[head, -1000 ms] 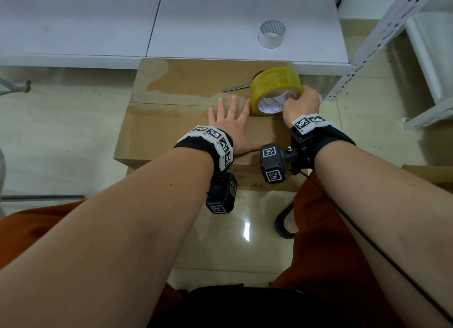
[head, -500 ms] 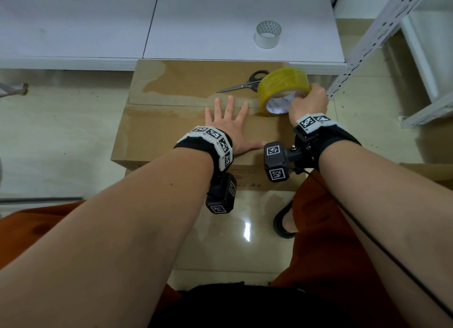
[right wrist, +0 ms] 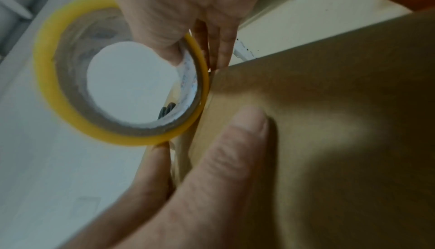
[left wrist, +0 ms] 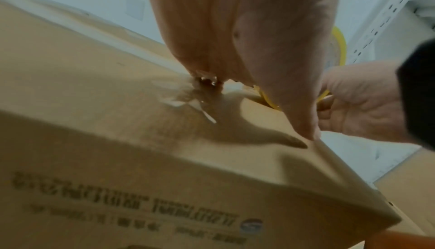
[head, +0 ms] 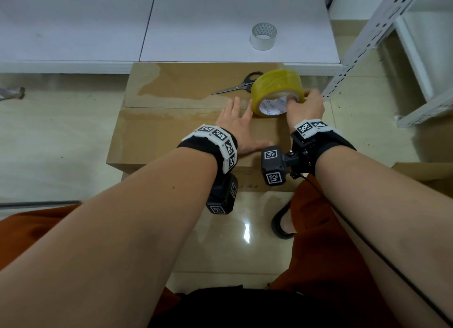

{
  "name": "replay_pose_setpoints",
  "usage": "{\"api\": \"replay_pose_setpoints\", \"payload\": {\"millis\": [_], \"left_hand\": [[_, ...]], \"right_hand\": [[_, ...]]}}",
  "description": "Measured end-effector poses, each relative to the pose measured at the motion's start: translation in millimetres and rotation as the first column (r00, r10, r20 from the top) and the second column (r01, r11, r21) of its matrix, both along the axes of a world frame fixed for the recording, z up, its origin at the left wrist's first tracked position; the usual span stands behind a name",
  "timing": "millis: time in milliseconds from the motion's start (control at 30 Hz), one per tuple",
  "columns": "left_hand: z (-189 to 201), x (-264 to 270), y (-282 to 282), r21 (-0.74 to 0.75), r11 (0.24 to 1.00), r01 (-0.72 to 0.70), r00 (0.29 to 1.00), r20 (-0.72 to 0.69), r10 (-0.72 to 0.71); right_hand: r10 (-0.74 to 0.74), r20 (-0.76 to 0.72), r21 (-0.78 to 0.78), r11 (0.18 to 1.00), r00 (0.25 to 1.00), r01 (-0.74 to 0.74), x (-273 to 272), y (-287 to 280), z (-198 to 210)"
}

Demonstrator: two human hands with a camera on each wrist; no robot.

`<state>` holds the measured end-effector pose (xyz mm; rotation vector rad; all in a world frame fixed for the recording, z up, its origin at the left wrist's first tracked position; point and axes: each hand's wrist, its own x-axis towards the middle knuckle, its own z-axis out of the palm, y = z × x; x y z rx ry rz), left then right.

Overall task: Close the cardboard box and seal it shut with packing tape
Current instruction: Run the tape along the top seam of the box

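Note:
The brown cardboard box (head: 157,136) stands on the floor with its top flaps down and meeting in a seam. My left hand (head: 239,125) lies flat on the top near the seam, fingers straight and palm down (left wrist: 235,30). A glossy patch (left wrist: 183,97) shows on the cardboard at its fingertips. My right hand (head: 304,107) grips the yellow packing tape roll (head: 274,85), thumb through the core and fingers round the outside (right wrist: 179,17). The roll (right wrist: 47,89) stands on edge on the seam at the box's right end, just right of my left fingers (right wrist: 223,160).
Scissors (head: 239,85) lie on the far flap behind the roll. A small clear tape roll (head: 263,36) sits on the white platform (head: 220,21) beyond the box. A perforated metal shelf post (head: 362,41) rises at the right. My foot in a sandal (head: 282,222) is beside the box.
My right hand has carried the tape roll a little to the right, uncovering the scissors' handles. My left hand stays flat on the box, its fingers now closer together.

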<state>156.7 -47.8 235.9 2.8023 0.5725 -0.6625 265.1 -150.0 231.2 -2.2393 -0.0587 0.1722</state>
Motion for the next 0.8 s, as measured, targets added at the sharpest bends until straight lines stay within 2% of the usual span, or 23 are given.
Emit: {"api": "replay_pose_setpoints", "payload": {"millis": [100,200,333,800], "left_hand": [[-3,2,-2,-0.001,1.0,0.01,1.0,-0.011,-0.01],[-5,3,-5,0.032,0.999,0.021,0.999,-0.024,-0.021],[-5,7,-5,0.046,0.998,0.031,0.998,-0.05,-0.029],[-9,12,-10,0.093,0.996,0.01,0.995,-0.101,-0.001]], "right_hand": [[-0.009,-0.159,0.095,0.995,0.987,0.024,1,-1,-6],[0.07,-0.232,0.031,0.997,0.97,-0.065,2,3,-9],[0.071,-0.191,-0.01,0.997,0.979,-0.074,-2,10,-10],[0.012,-0.164,0.081,0.997,0.986,0.001,1,1,-5]]}}
